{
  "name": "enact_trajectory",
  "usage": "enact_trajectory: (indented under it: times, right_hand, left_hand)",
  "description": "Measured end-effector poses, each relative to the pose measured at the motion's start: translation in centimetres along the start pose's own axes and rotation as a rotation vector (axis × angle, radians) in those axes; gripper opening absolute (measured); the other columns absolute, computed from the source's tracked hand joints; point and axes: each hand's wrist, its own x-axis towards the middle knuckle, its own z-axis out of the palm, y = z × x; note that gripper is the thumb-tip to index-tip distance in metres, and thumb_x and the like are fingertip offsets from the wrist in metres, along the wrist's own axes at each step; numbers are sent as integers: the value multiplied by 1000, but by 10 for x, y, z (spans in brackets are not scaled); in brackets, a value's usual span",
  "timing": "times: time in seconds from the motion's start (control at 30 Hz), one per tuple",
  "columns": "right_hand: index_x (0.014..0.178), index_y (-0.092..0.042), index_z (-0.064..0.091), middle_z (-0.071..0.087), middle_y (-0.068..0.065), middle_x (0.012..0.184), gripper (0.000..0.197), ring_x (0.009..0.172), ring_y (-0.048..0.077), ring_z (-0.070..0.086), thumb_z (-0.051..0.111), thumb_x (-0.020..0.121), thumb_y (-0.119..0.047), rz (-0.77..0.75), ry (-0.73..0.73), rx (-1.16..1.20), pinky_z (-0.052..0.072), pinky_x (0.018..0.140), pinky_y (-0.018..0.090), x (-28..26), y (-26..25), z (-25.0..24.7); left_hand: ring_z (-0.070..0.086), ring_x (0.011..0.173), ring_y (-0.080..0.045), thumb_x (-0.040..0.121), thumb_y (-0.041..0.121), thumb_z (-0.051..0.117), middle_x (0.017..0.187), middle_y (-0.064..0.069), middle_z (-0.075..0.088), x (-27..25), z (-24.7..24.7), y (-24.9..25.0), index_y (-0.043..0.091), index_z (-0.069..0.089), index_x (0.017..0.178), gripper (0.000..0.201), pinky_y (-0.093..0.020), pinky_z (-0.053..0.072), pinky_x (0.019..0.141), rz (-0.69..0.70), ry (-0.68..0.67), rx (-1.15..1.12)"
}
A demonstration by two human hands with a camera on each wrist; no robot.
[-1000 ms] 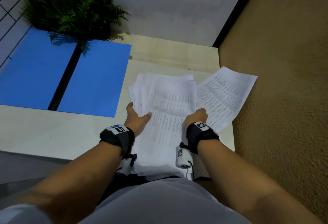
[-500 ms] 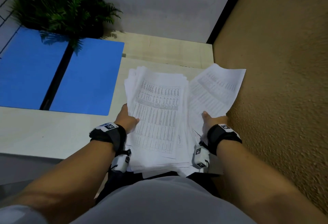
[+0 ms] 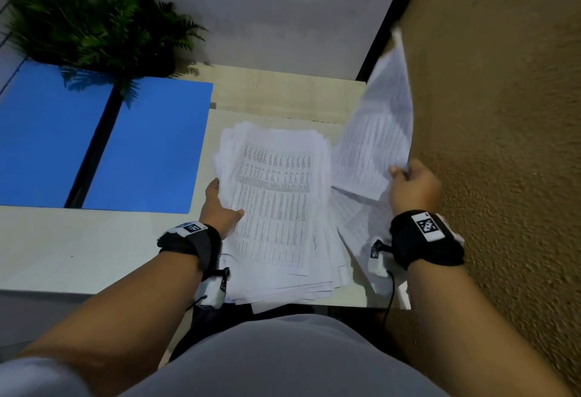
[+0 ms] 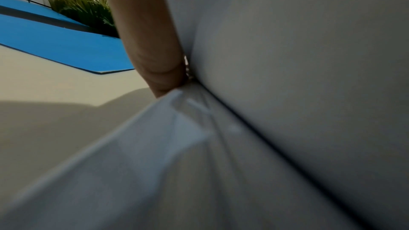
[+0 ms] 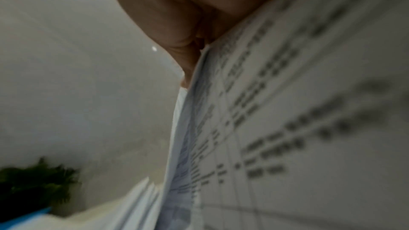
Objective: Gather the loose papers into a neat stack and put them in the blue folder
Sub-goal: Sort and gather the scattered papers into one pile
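Observation:
A rough pile of printed papers (image 3: 276, 208) lies on the pale table (image 3: 78, 249), its near end hanging over the front edge. My left hand (image 3: 220, 208) holds the pile's left edge, thumb on top and fingers tucked under the upper sheets; the left wrist view shows a finger (image 4: 150, 41) lying along raised paper (image 4: 287, 76). My right hand (image 3: 408, 183) pinches the near corner of a loose printed sheet (image 3: 377, 132) and holds it tilted up in the air at the right; its print (image 5: 287, 128) fills the right wrist view. The blue folder (image 3: 141, 145) lies open and flat to the left of the pile.
A green fern-like plant (image 3: 94, 28) stands behind the folder and overhangs it. A rough brown wall (image 3: 503, 145) runs close along the table's right side, right by the raised sheet. More sheets (image 3: 355, 223) lie under my right wrist. A grey wall is behind.
My right hand moved from the pile to the loose sheet at the right, gripped it and lifted it off the table. My left hand slid under the pile's left edge.

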Motion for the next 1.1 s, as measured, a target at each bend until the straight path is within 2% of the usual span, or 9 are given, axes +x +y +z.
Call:
enact_trajectory:
  times: [0.1, 0.23, 0.3, 0.4, 0.53, 0.7, 0.77, 0.9, 1.1]
  right_hand:
    - [90, -15, 58, 62, 1, 85, 10, 81, 21, 62, 53, 93, -23, -153, 208, 128, 44, 68, 25, -7, -30, -20]
    - [125, -13, 50, 60, -13, 95, 33, 81, -9, 56, 53, 93, -19, -183, 354, 392, 40, 70, 1, -18, -61, -33]
    - [124, -11, 45, 59, -9, 102, 30, 90, -5, 58, 52, 95, -16, -92, 288, 478, 43, 75, -1, -25, -63, -21]
    - [118, -11, 44, 59, 4, 113, 22, 102, 17, 59, 49, 97, -14, 41, 125, 469, 51, 92, 30, -48, -52, 16]
    - [127, -13, 42, 60, 8, 114, 28, 96, 19, 56, 42, 99, -11, 197, -103, 369, 41, 83, 25, -84, -23, 69]
    - [140, -11, 39, 55, 5, 120, 42, 113, 22, 54, 43, 99, -11, 266, -345, 252, 38, 94, 25, -93, 1, 92]
    - [134, -4, 46, 53, 8, 123, 37, 115, 27, 54, 46, 98, -10, 254, -338, 214, 42, 95, 24, -86, 6, 92]
    - [118, -2, 57, 55, 4, 108, 23, 97, 19, 53, 45, 98, -7, 272, -310, 246, 42, 83, 22, -66, 16, 73]
    - [87, -12, 63, 66, 6, 90, 14, 85, 25, 62, 52, 96, -11, 231, -470, 186, 47, 74, 28, -52, 36, 48]
  left_hand:
    - [16, 150, -16, 80, -6, 72, 166, 5, 6, -3, -5, 0, 34, -5, 155, 115, -41, 23, 120, 103, -88, 10]
    - [10, 153, -24, 89, 20, 68, 166, 1, 2, -12, -3, 8, 45, -8, 152, 101, -50, 20, 121, 102, -178, 129]
    - [16, 151, -31, 95, 36, 58, 165, -6, -1, -15, -1, 9, 48, -3, 152, 84, -53, 26, 118, 41, -201, 147]
    - [25, 148, -31, 82, 65, 55, 163, -2, 6, -7, -2, 3, 60, 13, 142, 74, -57, 30, 115, 1, -240, 8]
    - [32, 142, -46, 73, 66, 72, 158, -21, 25, 70, 5, -63, 38, 34, 144, 86, -63, 31, 111, -94, -289, -185]
    - [40, 136, -23, 84, 66, 49, 146, 1, 42, -21, -15, 23, 28, 29, 151, 80, -46, 26, 118, -156, -317, -236]
    - [43, 133, -23, 94, 63, 38, 144, 1, 46, -33, -15, 32, 26, 35, 147, 65, -43, 31, 115, -173, -327, -245]
    - [56, 90, -20, 101, 50, 35, 97, -2, 58, -40, -18, 40, 25, 56, 104, 32, -31, 45, 82, -190, -327, -268]
    - [58, 122, -24, 87, 71, 46, 132, -2, 63, -45, -33, 34, 31, 52, 139, 66, -44, 39, 111, -238, -387, -248]
